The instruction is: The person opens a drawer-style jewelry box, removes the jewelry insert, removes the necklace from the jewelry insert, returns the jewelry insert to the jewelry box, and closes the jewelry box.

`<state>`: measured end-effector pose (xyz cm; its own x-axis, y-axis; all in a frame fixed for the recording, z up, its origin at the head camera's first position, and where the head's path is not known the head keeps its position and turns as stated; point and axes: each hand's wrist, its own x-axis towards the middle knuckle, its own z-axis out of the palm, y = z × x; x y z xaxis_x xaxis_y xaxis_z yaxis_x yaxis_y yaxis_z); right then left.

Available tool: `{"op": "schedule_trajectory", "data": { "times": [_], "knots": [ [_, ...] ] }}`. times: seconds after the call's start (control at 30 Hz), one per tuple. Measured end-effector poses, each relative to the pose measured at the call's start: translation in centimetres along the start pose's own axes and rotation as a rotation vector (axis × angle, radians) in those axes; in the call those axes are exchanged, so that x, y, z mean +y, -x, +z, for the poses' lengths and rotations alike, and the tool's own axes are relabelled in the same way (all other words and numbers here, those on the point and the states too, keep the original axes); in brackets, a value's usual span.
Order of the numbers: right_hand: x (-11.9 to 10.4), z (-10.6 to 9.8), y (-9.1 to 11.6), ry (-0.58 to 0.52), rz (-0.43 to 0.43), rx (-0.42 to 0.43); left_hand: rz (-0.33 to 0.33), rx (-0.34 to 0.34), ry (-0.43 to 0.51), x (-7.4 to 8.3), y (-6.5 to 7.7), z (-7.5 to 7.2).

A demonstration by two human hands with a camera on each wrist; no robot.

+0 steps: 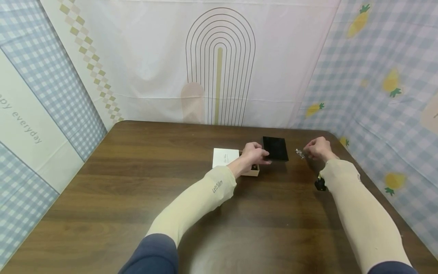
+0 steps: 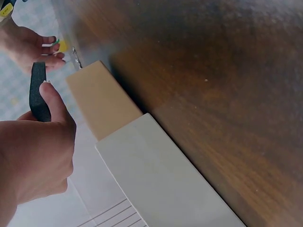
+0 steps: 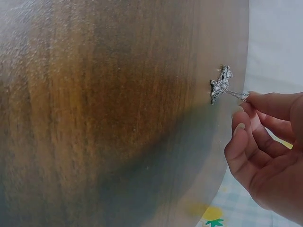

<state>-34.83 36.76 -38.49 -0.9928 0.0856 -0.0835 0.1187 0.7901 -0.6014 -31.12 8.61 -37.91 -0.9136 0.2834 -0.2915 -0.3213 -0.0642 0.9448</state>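
My left hand [image 1: 252,154] pinches a flat black foam pad [image 1: 275,149] by its near left edge. In the left wrist view the pad [image 2: 39,92] shows edge-on, with the thumb along its side. Below that hand is a small box with a white sleeve [image 1: 224,156] and a tan drawer [image 2: 105,100] slid partly out; the hand hides much of the drawer. Over to the right, my right hand [image 1: 318,148] pinches a thin silver chain [image 3: 236,94] between thumb and index finger. The rest of the chain lies bunched up on the table.
Everything sits on a brown wooden table [image 1: 143,171] near its far edge. A patterned curtain [image 1: 150,57] hangs behind it, and a checked one [image 1: 386,125] stands close on the right. A black device [image 1: 320,184] is at the right wrist.
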Motion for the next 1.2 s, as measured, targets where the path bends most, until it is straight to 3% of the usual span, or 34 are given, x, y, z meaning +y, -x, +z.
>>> {"op": "schedule_trajectory", "data": {
  "times": [0.57, 0.9, 1.2],
  "knots": [
    [-0.1, -0.5, 0.3, 0.003, 0.001, 0.0, 0.007, 0.006, -0.009, 0.1, 0.0, 0.1],
    [-1.8, -1.1, 0.8, -0.05, -0.019, 0.025, 0.014, 0.009, 0.02, 0.0, -0.3, 0.2],
    [-4.0, -2.0, 1.4, -0.047, -0.149, 0.038, 0.023, 0.009, 0.016, 0.5, -0.3, 0.1]
  ]
}}
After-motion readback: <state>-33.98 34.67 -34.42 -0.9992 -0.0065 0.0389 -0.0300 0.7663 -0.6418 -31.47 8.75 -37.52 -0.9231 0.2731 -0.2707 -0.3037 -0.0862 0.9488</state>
